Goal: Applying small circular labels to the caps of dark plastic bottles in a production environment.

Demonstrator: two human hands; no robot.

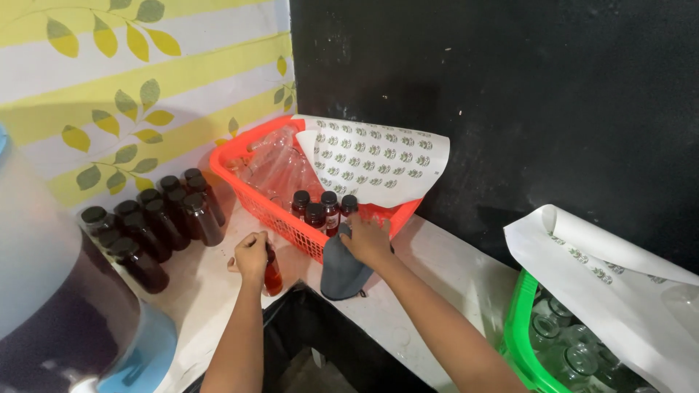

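A: Eyes on the left hand (251,255), low and central on the white surface (426,273). Its grip is clenched around a small bottle (272,275) of reddish-brown liquid, fingers wrapped over the top so the cap is hidden.

B: And that bottle stands upright on the surface, just in front of the orange basket (280,218), close to its mesh wall.

A: Over to the right hand (366,240). It sits at the basket's front rim, fingers curled onto a grey cloth (341,273) that hangs down over the edge of the surface. Grip closed on that cloth, I'd say.

B: Just behind those knuckles, four dark-capped bottles (324,207) stand together inside the basket, filled with the same reddish liquid. Whether the hand touches them, I cannot tell.

A: Deeper in the basket, a heap of clear empty plastic bottles (273,164), and a sheet of round printed labels (378,160) draped over the far corner.

B: Left of the basket, a cluster of filled dark bottles (156,218) with black caps stands in rows against the wall with its yellow stripes and leaf pattern (124,102).

A: Near left edge, a big translucent container (51,291), dark liquid in its lower part, very close to the camera.

B: Far right, a green basket (520,327) holding clear glass jars, another label sheet (604,262) curling over it. Well apart from both hands.

A: The black wall (510,94) fills the background.
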